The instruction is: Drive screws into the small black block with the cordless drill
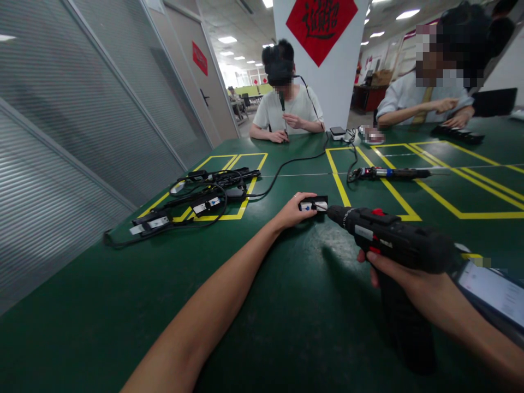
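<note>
My right hand [393, 267] is wrapped round the grip of a black cordless drill [401, 237] with red buttons. The drill's chuck points left, and its bit reaches the small black-and-white part [320, 205] on the green table. My left hand [295, 210] grips that part from its left side, thumb in front and fingers behind. A small blue spot shows on the part's white face. Whether the bit sits in a screw there is too small to tell.
Black modules with cables [213, 191] lie in yellow-taped outlines at left. A pen-shaped electric screwdriver [393, 173] rests at right. A phone-like screen [491, 289] is by my right forearm. Two people sit across the green table [245, 338]; one holds a screwdriver [282, 102].
</note>
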`<state>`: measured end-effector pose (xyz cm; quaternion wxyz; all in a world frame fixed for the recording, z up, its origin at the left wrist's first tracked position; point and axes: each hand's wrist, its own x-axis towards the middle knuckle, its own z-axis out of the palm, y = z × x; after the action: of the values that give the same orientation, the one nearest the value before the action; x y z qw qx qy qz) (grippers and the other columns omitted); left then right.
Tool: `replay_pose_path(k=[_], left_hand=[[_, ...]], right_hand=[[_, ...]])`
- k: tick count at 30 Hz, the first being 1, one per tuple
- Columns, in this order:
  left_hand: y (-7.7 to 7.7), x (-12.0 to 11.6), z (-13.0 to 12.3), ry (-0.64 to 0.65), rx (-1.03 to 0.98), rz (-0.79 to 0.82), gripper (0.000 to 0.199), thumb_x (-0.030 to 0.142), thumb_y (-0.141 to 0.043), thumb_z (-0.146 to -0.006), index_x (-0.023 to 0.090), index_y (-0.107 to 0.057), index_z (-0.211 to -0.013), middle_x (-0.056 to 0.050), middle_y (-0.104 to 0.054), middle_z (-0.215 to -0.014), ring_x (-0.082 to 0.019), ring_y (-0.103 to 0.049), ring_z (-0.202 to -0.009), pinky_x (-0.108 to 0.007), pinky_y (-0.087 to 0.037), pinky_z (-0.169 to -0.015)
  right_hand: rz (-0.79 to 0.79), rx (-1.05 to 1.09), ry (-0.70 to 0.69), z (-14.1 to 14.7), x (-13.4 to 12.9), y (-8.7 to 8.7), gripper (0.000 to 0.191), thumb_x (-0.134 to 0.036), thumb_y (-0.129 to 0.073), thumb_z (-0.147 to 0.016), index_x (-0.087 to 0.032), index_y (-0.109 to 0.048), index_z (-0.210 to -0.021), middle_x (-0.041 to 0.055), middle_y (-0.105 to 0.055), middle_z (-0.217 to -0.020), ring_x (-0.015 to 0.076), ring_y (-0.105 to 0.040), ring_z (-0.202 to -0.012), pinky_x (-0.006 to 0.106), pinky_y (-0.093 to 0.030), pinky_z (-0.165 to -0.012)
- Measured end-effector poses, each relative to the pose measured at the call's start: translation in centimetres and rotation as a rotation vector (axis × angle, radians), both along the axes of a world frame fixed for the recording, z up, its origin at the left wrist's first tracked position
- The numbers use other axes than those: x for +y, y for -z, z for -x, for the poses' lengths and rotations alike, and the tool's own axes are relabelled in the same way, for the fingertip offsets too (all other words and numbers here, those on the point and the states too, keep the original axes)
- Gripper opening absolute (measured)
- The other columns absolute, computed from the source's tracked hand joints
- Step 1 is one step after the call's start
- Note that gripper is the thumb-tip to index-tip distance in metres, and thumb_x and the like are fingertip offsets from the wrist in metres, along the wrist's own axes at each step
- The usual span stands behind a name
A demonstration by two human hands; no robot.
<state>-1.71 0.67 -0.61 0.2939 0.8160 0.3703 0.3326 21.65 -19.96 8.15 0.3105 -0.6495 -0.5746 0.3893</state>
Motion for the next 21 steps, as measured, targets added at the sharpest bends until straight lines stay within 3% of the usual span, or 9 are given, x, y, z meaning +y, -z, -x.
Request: replay_pose_path(k=[6, 14, 21], left_hand=[[0.1, 0.0, 0.1, 0.006, -0.003, -0.001, 0.055, 0.027, -0.064, -0.073, 0.022, -0.051, -0.127, -0.007, -0.052, -0.121, -0.021, -0.052, -0.110, -0.037, -0.040, -0.099], [0.1, 0.0, 0.0, -0.007, -0.004, 0.009, 0.056, 0.026, -0.064, -0.072, 0.022, -0.052, -0.126, -0.007, -0.052, -0.122, -0.021, -0.053, -0.109, -0.037, -0.041, -0.099], [-0.1, -0.1, 0.0, -0.009, -0.008, 0.001, 0.055, 0.026, -0.063, -0.072, 0.023, -0.052, -0.125, -0.006, -0.053, -0.120, -0.021, -0.053, -0.109, -0.036, -0.041, -0.099]], right_hand=[[0.024, 0.018, 0.008, 0.0, 0.1, 0.1, 0.028, -0.050, -0.057, -0.080, -0.025, -0.071, -0.081, 0.0004, -0.069, -0.067, 0.0186, -0.062, -0.063, 0.031, -0.046, -0.059], [-0.017, 0.040, 0.036, 0.8, -0.2, -0.6, 0.024, -0.044, -0.058, -0.080, -0.024, -0.068, -0.069, -0.0013, -0.065, -0.061, 0.0160, -0.059, -0.059, 0.029, -0.042, -0.057], [-0.061, -0.020, 0.068, 1.2, -0.4, -0.9, 0.033, -0.042, -0.058, -0.078, -0.022, -0.063, -0.053, -0.0002, -0.061, -0.057, 0.0144, -0.053, -0.053, 0.030, -0.038, -0.053]])
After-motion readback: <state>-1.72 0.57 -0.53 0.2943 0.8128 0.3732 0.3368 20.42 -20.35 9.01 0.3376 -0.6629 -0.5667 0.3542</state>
